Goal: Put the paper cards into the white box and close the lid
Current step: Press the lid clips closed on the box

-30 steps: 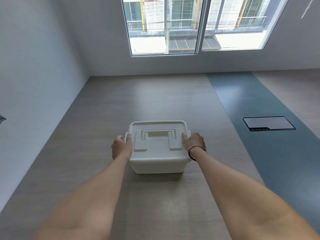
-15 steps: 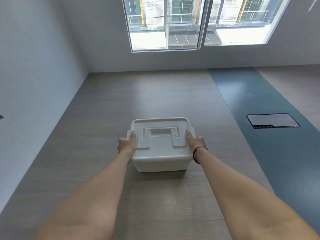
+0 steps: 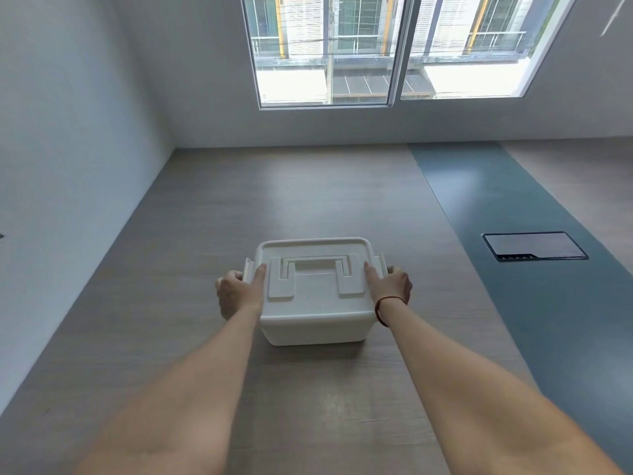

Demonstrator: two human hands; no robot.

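Head cam: lid (image 3: pixel 315 269) on white box (image 3: pixel 317 327), no cards visible. Left hand (image 3: pixel 236 296), right hand (image 3: pixel 390 286) grip side latches; prob. final clipping left.

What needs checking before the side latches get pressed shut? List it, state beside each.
1. Lid seated on the white box: ok, it looks level all round.
2. Left hand at the left latch: ok.
3. Right hand at the right latch: ok.
4. Latches snapped down: not ok, both look flared outward.
5. Paper cards inside: cannot tell, the box is opaque.
6. Box flat on the table: ok.
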